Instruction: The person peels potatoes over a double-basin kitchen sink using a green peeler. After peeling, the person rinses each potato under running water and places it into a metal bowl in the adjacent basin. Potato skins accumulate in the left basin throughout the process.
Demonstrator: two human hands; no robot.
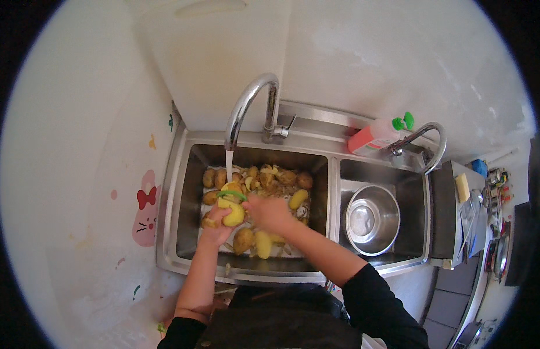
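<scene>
My left hand [216,229] grips a mostly peeled potato [233,215] over the larger sink basin [256,153]. A green-handled peeler [233,194] crosses the potato's far end, with my right hand [270,213] closed on its right side; that hand is blurred. Water [229,168] runs from the tall chrome faucet [248,98] just beyond the peeler. Unpeeled potatoes [244,241] and peeled yellow ones [263,245] lie about in the basin among wet peelings [281,189]. Part of the peeler is hidden by my right fingers.
A round steel bowl [373,220] sits in the smaller right basin, below a second faucet [435,131]. Behind it stands a bottle of pink liquid [374,137] with a green cap. Farther right is a counter [455,174] with utensils. A wall [95,152] bounds the left side.
</scene>
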